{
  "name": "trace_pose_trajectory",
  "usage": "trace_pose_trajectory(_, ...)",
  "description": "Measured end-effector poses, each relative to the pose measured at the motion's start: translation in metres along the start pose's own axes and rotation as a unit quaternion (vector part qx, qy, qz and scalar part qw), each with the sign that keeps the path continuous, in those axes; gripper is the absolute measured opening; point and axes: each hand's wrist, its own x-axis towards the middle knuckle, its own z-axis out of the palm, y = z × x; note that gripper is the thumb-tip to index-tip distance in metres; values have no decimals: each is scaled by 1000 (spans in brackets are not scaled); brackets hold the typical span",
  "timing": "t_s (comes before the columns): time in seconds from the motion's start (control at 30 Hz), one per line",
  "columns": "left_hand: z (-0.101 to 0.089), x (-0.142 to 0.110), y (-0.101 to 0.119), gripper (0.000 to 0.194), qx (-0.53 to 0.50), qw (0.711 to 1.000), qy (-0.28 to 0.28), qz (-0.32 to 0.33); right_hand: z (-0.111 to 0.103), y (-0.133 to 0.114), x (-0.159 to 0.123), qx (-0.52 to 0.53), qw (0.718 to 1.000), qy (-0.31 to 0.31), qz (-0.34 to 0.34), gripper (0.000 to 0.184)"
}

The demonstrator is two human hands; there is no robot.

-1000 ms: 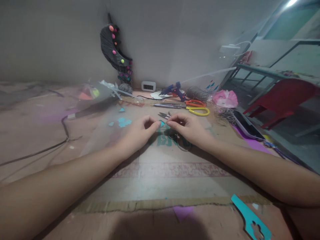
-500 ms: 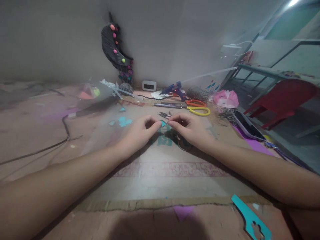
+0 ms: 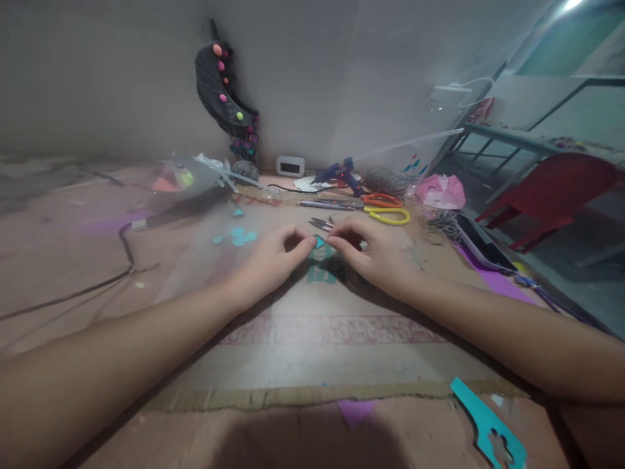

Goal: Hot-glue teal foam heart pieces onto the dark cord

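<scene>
Scrap (image 3: 319, 242) our left hand (image 3: 278, 256) pinches could drop if we slacken; whether our right hand (image 3: 374, 253) grips is unclear.

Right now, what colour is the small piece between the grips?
Turquoise; the small piece shows best in the head view.

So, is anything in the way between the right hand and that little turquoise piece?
Nothing visible: the right hand is right beside the turquoise piece pinched in the left hand, though contact is unclear. Metal blades lie just beyond, not between.
</scene>
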Motion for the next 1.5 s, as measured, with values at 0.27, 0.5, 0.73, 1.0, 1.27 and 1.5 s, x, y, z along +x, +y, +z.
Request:
trace_pose_trajectory(0.27, 0, -1, 0, 23, -13, 1000, -5, -3, 1, 4, 2, 24, 999, -10, 41, 14)
trace_pose_trajectory(0.5, 0, 0, -1, 25, -19, 1000, -9, 8, 1, 7, 2, 25, 997, -21, 64, 15)
trace_pose_trajectory(0.73, 0, 1, -5, 25, -32, 999, -24, 18, 2, 9, 2, 44, 996, -27, 77, 15)
trace_pose_trajectory(1.0, 0, 1, -3, 26, -36, 999, -15, 4, -1, 12, 5, 61, 997, -4, 44, 21)
trace_pose_trajectory(1.27, 0, -1, -2, 23, -6, 1000, -5, 20, 3, 13, 3, 67, 995, -73, 11, 16)
trace_pose_trajectory(1.5, 0, -3, -3, 21, 22, 998, -15, 53, 4, 10, 2, 90, 991, -102, 13, 14)
